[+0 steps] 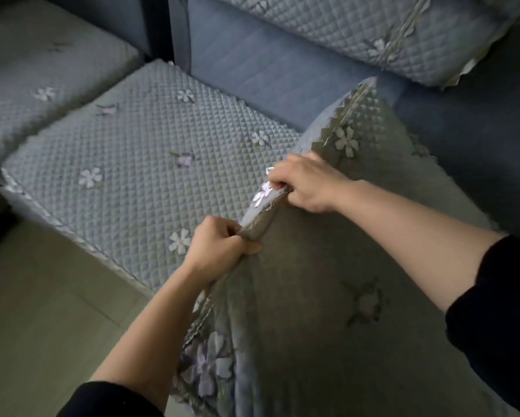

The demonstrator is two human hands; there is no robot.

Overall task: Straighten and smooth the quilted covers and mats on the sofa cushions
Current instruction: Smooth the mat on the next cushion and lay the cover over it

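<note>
Mat [312, 296]: lifted off the right-hand seat and held at near right. Its plush underside faces up. The quilted, flowered face shows only at the turned far corner and along the lace edge at the near end. The left edge is bunched into a ridge between the two hands.

Left hand [222, 245]: clenched round the near end of the bunched edge.
Right hand [306, 185]: clenched round the same edge, a little farther away and to the right. A strip of flowered trim shows just under its fingers. Neither hand is free.

Seat [463, 139], beyond the mat at far right: bare dark blue upholstery, uncovered.

Middle cushion [138, 164], left of the mat: cover lies flat, quilting even, front edge square. Judged done.
Left cushion [27, 85]: cover on and looks flat, but partly out of view.
Back cover [342, 31], far right: draped in place, lower corner curled and hanging loose.

Floor [42, 296]: near left.

Progress, judged: about midway. Left to do: turn this mat face up, lay it over the bare seat and pull it flat, then tidy the back cover's curled corner.
</note>
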